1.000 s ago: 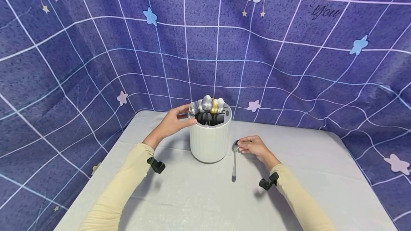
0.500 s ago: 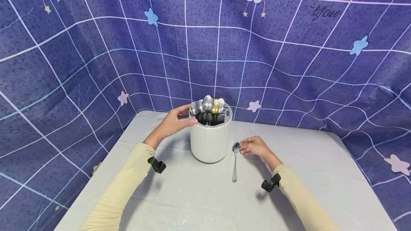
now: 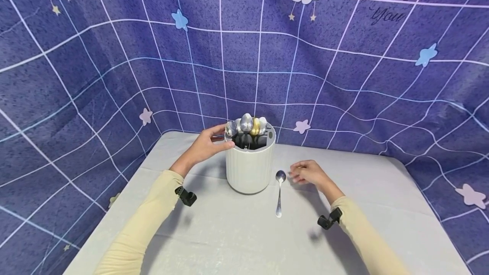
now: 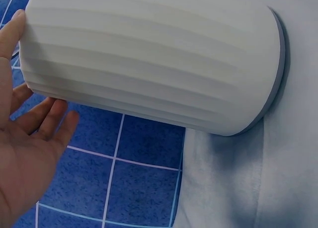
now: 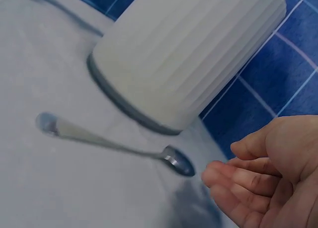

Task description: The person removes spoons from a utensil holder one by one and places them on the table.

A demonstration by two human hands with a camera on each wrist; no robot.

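A white ribbed canister (image 3: 250, 171) stands upright on a table with a pale grey cloth (image 3: 237, 232), close to where the cloth meets the blue-purple backdrop (image 3: 244, 54). Several rounded metal ends (image 3: 246, 123) poke up above its rim, mostly silver, with one gold (image 3: 255, 127) among them; what lies deeper inside is too dark to make out.

The person's left hand (image 3: 202, 145) holds the canister at the upper left, its thumb on the near side of the rim and its fingers round towards the back – a fairly wide span between them.

To the right of the canister a silver spoon (image 5: 107, 141) lies flat on the cloth, bowl away from the person and handle end towards them. It sits near the canister's base, apart from it. The right hand (image 3: 310, 174) hovers just beside the bowl, on its right, and holds nothing: the fingers are loosely bent, the thumb a little way off from them (the right wrist view shows a narrow gap between the fingertips and the spoon).

Both arms wear pale yellow sleeves (image 3: 131, 232), and a small black camera (image 3: 186, 196) is strapped at each wrist. The backdrop carries pale grid lines, stars and clouds.
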